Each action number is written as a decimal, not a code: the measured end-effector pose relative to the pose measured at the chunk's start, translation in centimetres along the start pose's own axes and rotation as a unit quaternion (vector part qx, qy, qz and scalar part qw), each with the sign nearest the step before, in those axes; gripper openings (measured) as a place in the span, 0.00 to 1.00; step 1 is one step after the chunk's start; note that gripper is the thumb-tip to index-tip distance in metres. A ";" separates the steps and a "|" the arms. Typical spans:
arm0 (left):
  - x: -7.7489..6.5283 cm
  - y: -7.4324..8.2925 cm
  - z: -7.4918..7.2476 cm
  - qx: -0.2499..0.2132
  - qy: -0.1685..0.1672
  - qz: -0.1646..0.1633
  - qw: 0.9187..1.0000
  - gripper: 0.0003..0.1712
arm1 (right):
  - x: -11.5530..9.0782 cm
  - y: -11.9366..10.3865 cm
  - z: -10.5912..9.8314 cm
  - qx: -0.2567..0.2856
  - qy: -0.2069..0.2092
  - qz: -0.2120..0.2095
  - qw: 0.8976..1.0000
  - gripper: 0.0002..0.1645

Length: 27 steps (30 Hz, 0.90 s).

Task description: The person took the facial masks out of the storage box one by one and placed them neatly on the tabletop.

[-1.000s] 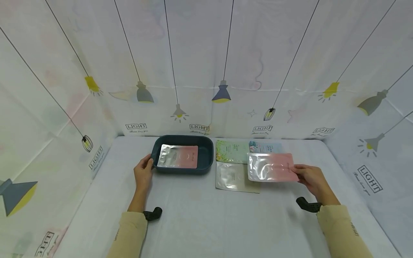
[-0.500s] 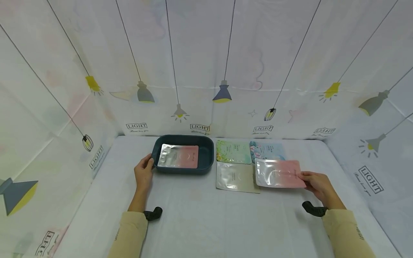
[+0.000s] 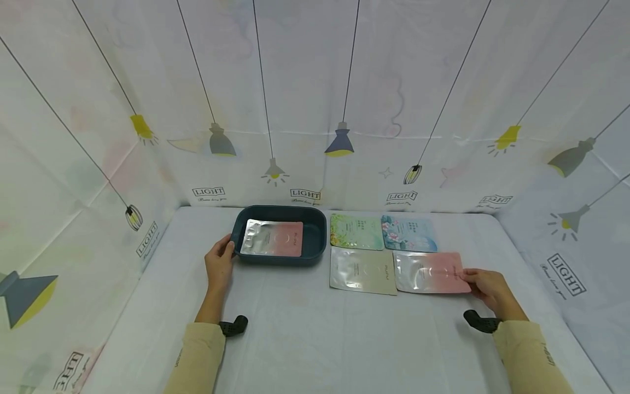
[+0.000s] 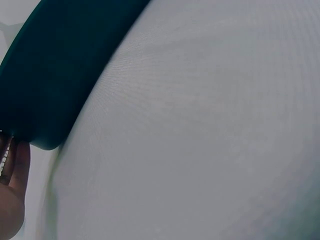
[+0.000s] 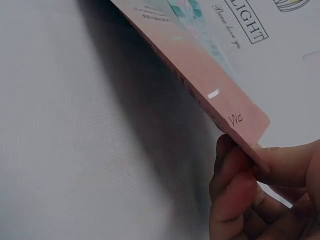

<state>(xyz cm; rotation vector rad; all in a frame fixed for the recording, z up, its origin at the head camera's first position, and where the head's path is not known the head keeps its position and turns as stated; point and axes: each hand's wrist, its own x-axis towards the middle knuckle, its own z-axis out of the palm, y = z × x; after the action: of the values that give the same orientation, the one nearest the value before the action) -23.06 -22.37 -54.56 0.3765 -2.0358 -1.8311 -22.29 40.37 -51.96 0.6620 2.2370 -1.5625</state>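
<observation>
My right hand (image 3: pixel 492 288) pinches the right end of a silver and pink foil sachet (image 3: pixel 430 272) between thumb and fingers. In the right wrist view that sachet (image 5: pixel 210 85) tilts, its pink end raised over the cloth. Left of it lies a silver and beige sachet (image 3: pixel 361 271); behind are a green sachet (image 3: pixel 356 231) and a blue floral one (image 3: pixel 408 234). A dark teal tray (image 3: pixel 315 254) stands further left, another silver and pink sachet (image 3: pixel 273 238) lying inside. My left hand (image 3: pixel 219 264) holds the tray's left end, its fingers partly hidden.
White cloth covers the table (image 3: pixel 344 339). A white curtain (image 3: pixel 305 82) printed with hanging lamps rises behind the table and along both sides. A black wrist mount sits on each forearm.
The right hand has carried the pink sachet rightward, toward me and down, beside the beige one. The blue sachet is now uncovered. The left hand and tray have stayed put.
</observation>
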 end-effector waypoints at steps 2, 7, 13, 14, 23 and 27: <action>0.0 0.0 0.0 -0.001 0.000 0.001 1.000 0.21 | 0.0 0.1 0.0 -0.004 0.005 0.002 1.000 0.34; 0.0 0.1 0.0 0.000 0.002 -0.001 1.000 0.21 | 0.3 0.3 0.3 -0.022 0.023 -0.003 0.999 0.35; 0.1 0.2 0.1 0.004 0.002 -0.009 1.000 0.21 | 0.8 0.6 0.4 -0.075 0.047 -0.022 0.996 0.33; 0.2 0.2 0.1 0.003 0.002 -0.010 1.000 0.21 | 0.9 0.6 0.4 -0.084 0.049 -0.025 0.995 0.32; 0.3 0.1 0.2 -0.007 0.004 -0.011 1.000 0.21 | 0.5 -0.4 0.6 -0.153 0.066 -0.044 0.985 0.27; 0.3 -0.2 0.1 -0.009 0.002 -0.011 1.000 0.21 | 0.4 -1.2 1.0 -0.145 0.053 -0.052 0.987 0.28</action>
<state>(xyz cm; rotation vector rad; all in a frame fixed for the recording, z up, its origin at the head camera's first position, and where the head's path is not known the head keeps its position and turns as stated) -23.33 -22.45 -54.75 0.3976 -2.0189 -1.8597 -23.26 39.20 -51.56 0.5627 2.5485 -1.2333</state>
